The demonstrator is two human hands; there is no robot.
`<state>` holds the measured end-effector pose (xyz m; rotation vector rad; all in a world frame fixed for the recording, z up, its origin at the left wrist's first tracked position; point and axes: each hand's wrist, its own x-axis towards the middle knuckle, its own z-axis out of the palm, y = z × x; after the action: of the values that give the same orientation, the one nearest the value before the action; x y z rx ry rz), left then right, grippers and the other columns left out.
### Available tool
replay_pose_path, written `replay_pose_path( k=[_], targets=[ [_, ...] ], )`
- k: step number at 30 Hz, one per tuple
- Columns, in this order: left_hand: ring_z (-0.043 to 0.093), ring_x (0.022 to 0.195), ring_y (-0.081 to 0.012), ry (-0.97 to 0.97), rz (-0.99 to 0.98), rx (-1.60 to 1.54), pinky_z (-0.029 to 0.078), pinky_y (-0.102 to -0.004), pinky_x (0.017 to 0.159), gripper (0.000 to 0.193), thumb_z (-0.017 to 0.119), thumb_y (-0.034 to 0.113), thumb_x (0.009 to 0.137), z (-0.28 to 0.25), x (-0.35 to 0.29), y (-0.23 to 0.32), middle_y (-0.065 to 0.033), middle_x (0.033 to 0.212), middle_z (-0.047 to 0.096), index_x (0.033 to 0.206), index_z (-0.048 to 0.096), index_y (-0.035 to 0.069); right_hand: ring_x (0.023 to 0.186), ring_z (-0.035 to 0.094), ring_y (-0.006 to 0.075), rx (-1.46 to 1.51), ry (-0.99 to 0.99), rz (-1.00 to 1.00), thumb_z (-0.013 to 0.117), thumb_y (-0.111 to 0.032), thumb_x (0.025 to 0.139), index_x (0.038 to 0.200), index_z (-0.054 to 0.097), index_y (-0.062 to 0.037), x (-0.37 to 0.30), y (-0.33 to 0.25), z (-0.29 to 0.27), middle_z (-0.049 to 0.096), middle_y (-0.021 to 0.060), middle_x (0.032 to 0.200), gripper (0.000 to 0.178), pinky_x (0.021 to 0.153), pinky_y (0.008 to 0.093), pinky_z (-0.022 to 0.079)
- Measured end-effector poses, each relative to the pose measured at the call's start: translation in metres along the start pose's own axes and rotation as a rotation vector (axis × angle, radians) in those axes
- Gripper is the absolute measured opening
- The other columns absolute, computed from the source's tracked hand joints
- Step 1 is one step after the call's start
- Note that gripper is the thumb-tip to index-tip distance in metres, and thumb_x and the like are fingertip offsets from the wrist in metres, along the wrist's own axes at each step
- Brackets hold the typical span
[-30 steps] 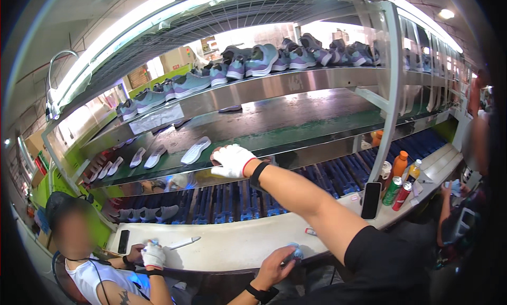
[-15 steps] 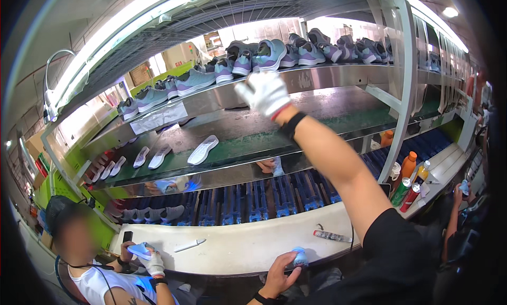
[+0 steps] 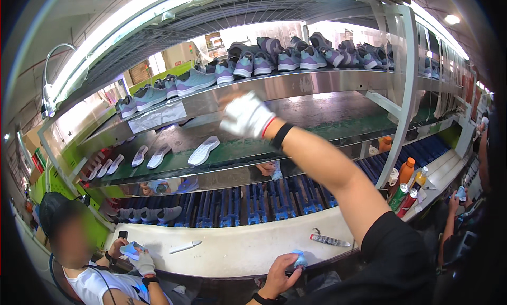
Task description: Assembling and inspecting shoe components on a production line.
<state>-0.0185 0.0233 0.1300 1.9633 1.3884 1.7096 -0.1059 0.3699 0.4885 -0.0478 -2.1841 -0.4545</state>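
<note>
Gloved hand up at the shoe shelves, bare hand down at the bench

The left hand (image 3: 282,270) rests on the white bench (image 3: 232,249), closed around a small blue piece (image 3: 299,259). The gloved right hand (image 3: 247,115) is raised between the shelves – blurred, so its grip cannot be told – near a white insole (image 3: 204,150); a careless sweep could knock it off the belt.

We see a white cloth glove (image 3: 247,115) on our right hand, blurred, before glossy, reflective metal shelves (image 3: 317,86). The shoes (image 3: 253,65) look like matt fabric, the workbench (image 3: 248,247) smooth and pale, the bottles (image 3: 405,173) shiny plastic
</note>
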Motion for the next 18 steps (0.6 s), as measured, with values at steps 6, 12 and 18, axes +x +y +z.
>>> replay_pose_path(
  k=[6,12,18],
  targets=[
    [0.072,0.122,-0.0395,-0.047,-0.046,0.017,0.059,-0.0466,0.104,0.057,0.086,0.004,0.090,0.004,0.007,0.014,-0.0200,0.133,0.073,0.142,0.064,0.006,0.129,0.069,0.0422,0.449,-0.600,0.254,0.062,-0.063,0.097,0.134,0.077,-0.0086,-0.015,-0.109,0.071,0.071,0.0248,0.144,0.067,0.113,0.0515,0.052],
    [0.074,0.117,-0.0413,-0.066,0.029,0.155,0.061,-0.0467,0.100,0.056,0.086,0.005,0.091,0.006,0.017,0.028,-0.0206,0.130,0.074,0.142,0.065,0.005,0.122,0.071,0.0426,0.445,-0.454,0.302,0.068,-0.059,0.092,0.121,0.082,-0.0048,-0.016,-0.110,0.070,0.076,0.0253,0.130,0.063,0.109,0.0495,0.054],
    [0.070,0.118,-0.0441,-0.183,0.102,0.079,0.058,-0.0512,0.102,0.056,0.085,0.006,0.090,0.011,0.022,0.021,-0.0200,0.125,0.073,0.142,0.065,0.008,0.089,0.076,0.0428,0.312,-0.170,0.138,0.081,-0.026,0.084,0.089,0.079,-0.0093,-0.087,-0.080,0.019,0.077,0.0209,0.094,0.017,0.083,0.0491,0.063]
  ],
)
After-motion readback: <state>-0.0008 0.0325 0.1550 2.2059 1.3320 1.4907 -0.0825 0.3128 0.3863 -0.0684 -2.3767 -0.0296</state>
